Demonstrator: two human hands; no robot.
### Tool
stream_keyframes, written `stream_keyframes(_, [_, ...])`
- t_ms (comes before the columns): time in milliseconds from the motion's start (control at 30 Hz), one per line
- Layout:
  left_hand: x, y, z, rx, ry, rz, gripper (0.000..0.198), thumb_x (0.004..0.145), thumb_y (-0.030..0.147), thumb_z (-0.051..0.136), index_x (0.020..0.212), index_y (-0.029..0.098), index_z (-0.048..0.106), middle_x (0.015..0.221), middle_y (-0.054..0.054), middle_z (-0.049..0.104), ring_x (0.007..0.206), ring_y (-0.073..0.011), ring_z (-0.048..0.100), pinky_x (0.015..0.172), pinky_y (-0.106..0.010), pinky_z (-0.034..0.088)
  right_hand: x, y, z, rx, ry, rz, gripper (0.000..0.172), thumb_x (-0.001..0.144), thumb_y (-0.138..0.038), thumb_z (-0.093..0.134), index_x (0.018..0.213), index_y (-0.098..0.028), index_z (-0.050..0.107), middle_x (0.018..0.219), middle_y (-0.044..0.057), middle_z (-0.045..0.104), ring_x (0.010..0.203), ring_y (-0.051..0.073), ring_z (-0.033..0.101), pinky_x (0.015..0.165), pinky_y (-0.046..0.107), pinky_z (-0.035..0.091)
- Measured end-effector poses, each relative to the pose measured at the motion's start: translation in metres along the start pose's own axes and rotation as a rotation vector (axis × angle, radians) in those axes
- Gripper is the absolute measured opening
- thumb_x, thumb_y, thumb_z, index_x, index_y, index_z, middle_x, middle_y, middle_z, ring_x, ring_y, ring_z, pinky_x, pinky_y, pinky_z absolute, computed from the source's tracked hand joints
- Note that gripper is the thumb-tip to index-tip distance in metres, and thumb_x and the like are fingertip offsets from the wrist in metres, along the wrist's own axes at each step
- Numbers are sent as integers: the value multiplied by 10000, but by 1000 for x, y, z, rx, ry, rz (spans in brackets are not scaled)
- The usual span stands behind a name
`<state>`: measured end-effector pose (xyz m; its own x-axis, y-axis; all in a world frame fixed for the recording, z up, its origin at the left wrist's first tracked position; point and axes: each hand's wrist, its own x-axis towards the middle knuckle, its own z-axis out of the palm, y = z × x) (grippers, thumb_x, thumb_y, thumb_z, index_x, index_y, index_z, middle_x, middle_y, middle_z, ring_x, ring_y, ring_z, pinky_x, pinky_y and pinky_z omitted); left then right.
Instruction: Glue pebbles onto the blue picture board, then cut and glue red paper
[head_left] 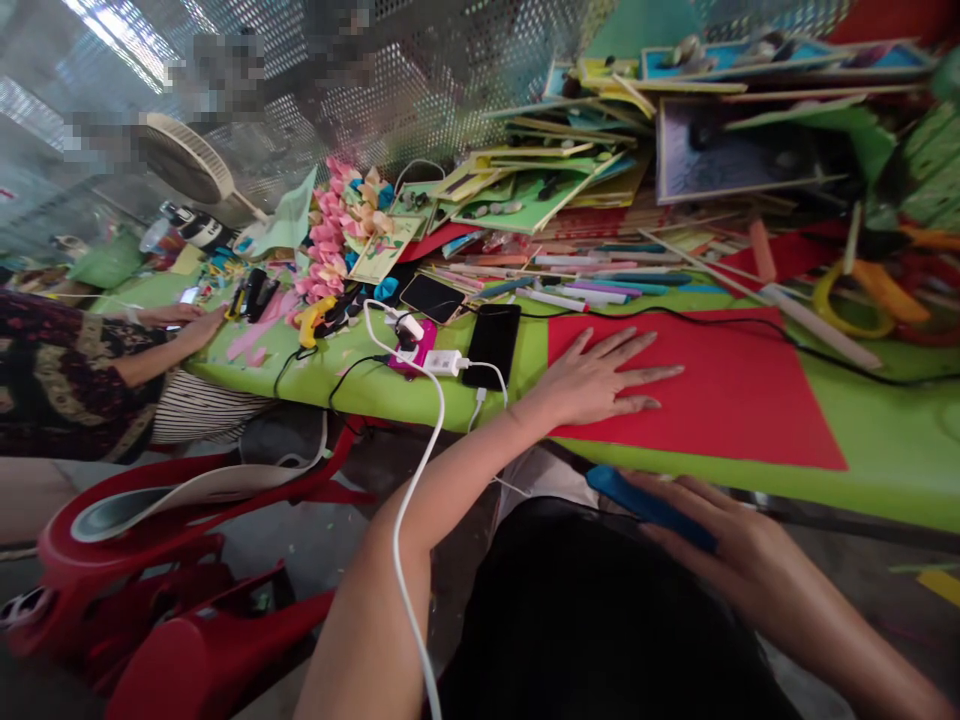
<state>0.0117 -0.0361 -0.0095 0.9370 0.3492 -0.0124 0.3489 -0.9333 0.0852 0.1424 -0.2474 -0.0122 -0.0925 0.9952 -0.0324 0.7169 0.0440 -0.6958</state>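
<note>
A red sheet lies on the green-covered table. My left hand rests flat on the sheet's left part, fingers spread, holding nothing. Below the table's front edge, close to my lap, my right hand is wrapped round a long blue object; its exact kind is unclear. A black phone lies to the left of the sheet, with white charging plugs and a pink power adapter beside it. A black cable crosses the sheet's upper edge.
Markers, stacked craft boards and yellow-handled scissors lie behind. A yellow glue gun sits farther left. Another person's hands are at the table's left. A white cable hangs across my left arm; red chairs stand lower left.
</note>
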Motion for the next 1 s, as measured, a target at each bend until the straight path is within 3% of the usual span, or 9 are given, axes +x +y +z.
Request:
stream_keyframes(167, [-1,-1,0,-19,12,5,609,1033,607,357,1612,431,290,1734,65,189,1615,-264,100,1286,-578,184,-2,-8,2,46,-79,-56,461,1004,-446,525,1434,-317,634,1255,110,733,1064,287,745,870,427,633])
stream_keyframes(300, [-2,-2,-5,-32,-4,-3,604,1031,634,346,1600,434,309,1738,41,176,1612,-233,127,1288,-553,172,-14,-5,-24,20,-104,-27,456,974,-461,589,1421,-390,637,1304,63,730,1165,311,715,910,411,630])
stream_keyframes(367, [-3,-4,-8,-61,-12,-1,594,1035,636,329,1589,421,341,1737,18,187,1608,-231,153,1280,-554,187,-19,-1,-48,15,-42,7,458,951,-489,616,1399,-404,654,1292,48,741,1168,312,714,910,383,629])
stream_keyframes(500, [-4,-4,-12,-75,60,15,593,1027,629,369,1540,347,465,1697,-65,312,1578,-259,261,1271,-575,199,-10,13,-102,-15,229,77,466,916,-526,636,1338,-342,704,1292,69,742,1138,323,725,881,332,619])
stream_keyframes(567, [-9,0,-14,-72,108,16,652,998,686,373,1516,314,508,1680,-93,344,1575,-272,268,1277,-577,175,9,26,-125,-103,331,90,491,923,-521,624,1368,-322,678,1339,77,719,1190,337,696,944,355,587])
stream_keyframes(667, [-22,7,-14,-96,100,15,792,940,769,393,1553,272,457,1674,-133,343,1572,-305,269,1265,-598,196,55,47,-152,-273,357,12,546,934,-511,585,1447,-325,599,1362,78,702,1176,338,695,943,406,573])
stream_keyframes(733, [-32,12,-10,-121,89,-1,875,899,803,440,1587,265,393,1672,-151,342,1567,-322,277,1258,-612,199,94,56,-163,-380,306,-36,570,939,-452,568,1479,-270,566,1337,106,709,1132,332,708,915,412,571])
stream_keyframes(833, [-44,17,-1,-151,93,-19,925,857,826,496,1595,282,368,1680,-155,322,1554,-341,300,1241,-618,230,156,59,-167,-525,288,-103,571,931,-348,552,1478,-186,573,1364,156,689,1143,320,702,907,388,558])
stream_keyframes(1000, [-55,26,17,-125,135,-58,862,875,749,579,1585,307,370,1703,-125,279,1556,-344,285,1217,-625,268,237,58,-153,-588,292,-129,497,865,-278,627,1359,-270,679,1276,70,742,1154,285,675,971,384,523])
